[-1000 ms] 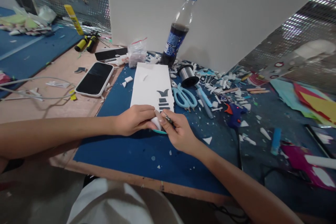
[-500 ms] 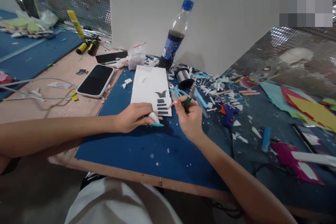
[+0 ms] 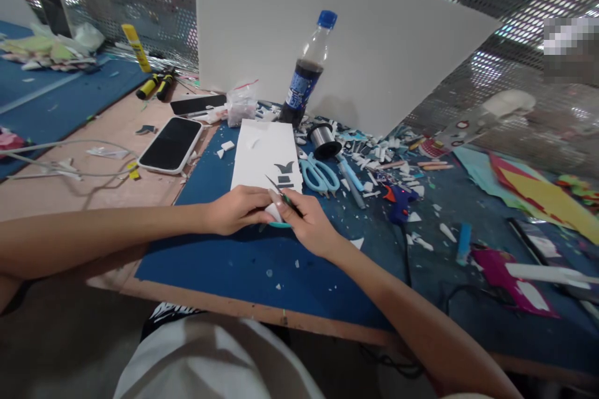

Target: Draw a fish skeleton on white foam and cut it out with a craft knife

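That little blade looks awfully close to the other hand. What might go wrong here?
The craft knife in the right hand points toward the left hand, which pins the white sheet; a slip might nick a fingertip. The cola bottle stands just behind the sheet, so a knock might tip it. Loose scraps could catch under the sheet.

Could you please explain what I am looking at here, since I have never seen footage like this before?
This is one view from a camera worn on a person's head, looking down at their own bare hands over a blue mat. The left hand presses down a white sheet with dark cut-outs. The right hand holds a thin green-handled craft knife with its tip at the sheet. Nearby lie scissors, a phone, a cola bottle, a wire spool and many paper scraps.
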Tool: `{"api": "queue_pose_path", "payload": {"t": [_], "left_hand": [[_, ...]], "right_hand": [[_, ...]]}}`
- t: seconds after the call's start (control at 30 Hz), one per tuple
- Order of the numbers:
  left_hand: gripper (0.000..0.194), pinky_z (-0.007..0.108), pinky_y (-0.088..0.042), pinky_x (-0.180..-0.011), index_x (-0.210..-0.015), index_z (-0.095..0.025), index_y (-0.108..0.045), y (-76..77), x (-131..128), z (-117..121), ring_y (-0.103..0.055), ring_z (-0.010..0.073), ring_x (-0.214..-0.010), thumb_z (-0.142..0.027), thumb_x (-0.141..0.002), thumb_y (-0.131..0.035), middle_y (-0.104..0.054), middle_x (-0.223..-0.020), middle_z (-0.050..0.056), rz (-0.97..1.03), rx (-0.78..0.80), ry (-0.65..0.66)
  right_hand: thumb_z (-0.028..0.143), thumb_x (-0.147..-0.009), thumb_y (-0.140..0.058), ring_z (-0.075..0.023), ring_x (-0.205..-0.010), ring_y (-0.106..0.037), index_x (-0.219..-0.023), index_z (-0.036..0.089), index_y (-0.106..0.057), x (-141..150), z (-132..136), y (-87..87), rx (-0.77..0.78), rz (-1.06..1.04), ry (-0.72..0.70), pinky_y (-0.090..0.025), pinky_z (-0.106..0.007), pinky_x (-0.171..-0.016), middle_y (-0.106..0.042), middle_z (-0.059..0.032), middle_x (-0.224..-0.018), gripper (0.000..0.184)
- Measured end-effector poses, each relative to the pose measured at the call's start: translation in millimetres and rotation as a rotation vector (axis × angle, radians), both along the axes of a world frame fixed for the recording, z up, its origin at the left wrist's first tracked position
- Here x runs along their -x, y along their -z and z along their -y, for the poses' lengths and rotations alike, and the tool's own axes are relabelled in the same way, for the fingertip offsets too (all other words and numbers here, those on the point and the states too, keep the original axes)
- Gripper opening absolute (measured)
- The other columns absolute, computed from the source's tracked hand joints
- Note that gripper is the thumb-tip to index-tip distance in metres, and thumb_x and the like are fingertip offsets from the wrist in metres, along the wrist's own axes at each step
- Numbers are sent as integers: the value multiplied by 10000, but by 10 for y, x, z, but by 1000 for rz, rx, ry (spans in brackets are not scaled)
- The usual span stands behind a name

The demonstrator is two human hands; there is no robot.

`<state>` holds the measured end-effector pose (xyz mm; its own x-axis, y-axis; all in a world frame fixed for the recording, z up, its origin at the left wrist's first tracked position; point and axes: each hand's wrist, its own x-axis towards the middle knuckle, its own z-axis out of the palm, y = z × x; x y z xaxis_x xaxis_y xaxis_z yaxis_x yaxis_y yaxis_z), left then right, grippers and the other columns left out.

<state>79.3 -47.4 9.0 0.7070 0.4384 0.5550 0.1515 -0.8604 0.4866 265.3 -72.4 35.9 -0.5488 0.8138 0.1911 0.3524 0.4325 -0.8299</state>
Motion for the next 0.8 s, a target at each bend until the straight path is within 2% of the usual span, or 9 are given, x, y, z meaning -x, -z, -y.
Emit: {"api": "queue_pose_path", "payload": {"t": [0.2,0.6,0.8], "left_hand": [[420,194,-444,-574,-804,-119,-580,-36,-14,0,-577,122,-614,-416,-954,-324,-627,-708,69,-17,17,62],[398,192,-440,-603,-820,-116,-574,-37,-16,-11,-584,128,-658,-399,-956,-329,-626,-746,82,-18,50,94],[443,199,-426,-591,-775,-109,-564,-29,-9,-11,-566,133,-638,-439,-948,-325,-587,-689,71,-26,86,70]], "right_hand": [[241,-909,-391,-83,-539,-334,-659,197,-332,-34,-30,-8,-173,27,-94,-261,-233,-525,-332,42,-597,261],[227,-900,-411,-75,-519,-321,-650,196,-338,-40,1,13,-138,-6,-52,-267,-236,-516,-321,45,-590,263],[266,-900,-431,-71,-499,-323,-643,188,-384,-51,-9,-10,-137,-33,52,-262,-233,-493,-325,49,-571,273]]}}
